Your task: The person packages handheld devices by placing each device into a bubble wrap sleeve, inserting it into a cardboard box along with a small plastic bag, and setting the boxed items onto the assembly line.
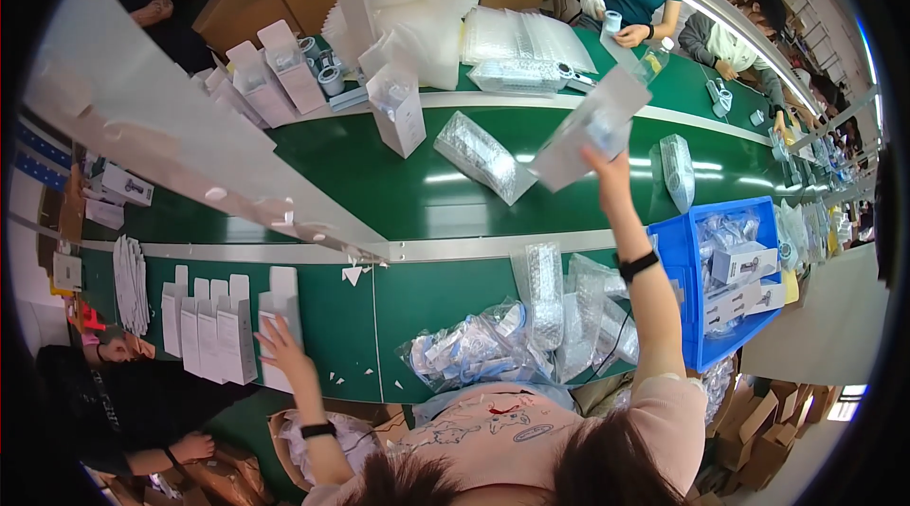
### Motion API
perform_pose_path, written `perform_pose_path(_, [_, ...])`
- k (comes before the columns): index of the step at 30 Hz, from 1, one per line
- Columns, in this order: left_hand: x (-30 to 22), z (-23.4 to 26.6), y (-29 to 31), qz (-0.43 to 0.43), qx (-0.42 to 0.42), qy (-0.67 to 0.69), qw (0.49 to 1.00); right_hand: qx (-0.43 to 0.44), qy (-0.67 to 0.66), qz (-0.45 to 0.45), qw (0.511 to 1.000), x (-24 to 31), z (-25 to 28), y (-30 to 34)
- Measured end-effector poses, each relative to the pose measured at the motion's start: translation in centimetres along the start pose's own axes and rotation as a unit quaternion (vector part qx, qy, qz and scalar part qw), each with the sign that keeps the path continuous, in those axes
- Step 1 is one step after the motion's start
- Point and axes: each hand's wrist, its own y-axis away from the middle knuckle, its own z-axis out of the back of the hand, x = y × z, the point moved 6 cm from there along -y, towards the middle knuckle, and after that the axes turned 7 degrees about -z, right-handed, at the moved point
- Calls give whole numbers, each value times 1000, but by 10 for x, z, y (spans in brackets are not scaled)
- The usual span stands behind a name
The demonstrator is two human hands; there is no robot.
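My right hand (609, 170) is stretched out over the far green belt. It grips a white carton (590, 127), tilted and slightly blurred, with its top flap open and something pale inside. Close to the carton on the belt lies a bubble-wrapped pack (483, 157). At the near left, my left hand (278, 351) has its fingers spread against the front of an upright white box (281, 296) whose flap stands up. Whether those fingers press on the box or only rest there I cannot tell. Left of it stands a row of similar open boxes (216, 340).
Bagged parts (474, 350) and bubble-wrap pouches (542, 293) lie before me. A blue crate (675, 260) holds cartons at right. On the belt are another open carton (398, 117) and a wrapped pack (676, 172). A slanted metal post (227, 160) crosses the left. Co-workers sit across and at left.
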Motion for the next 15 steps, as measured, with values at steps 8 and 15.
perform_pose_path(8, [-155,49,64,-82,144,87,982,-242,101,69,962,-59,115,-106])
perform_pose_path(15, [-118,24,0,-115,180,311,926,-48,667,-165,725,-40,24,-36])
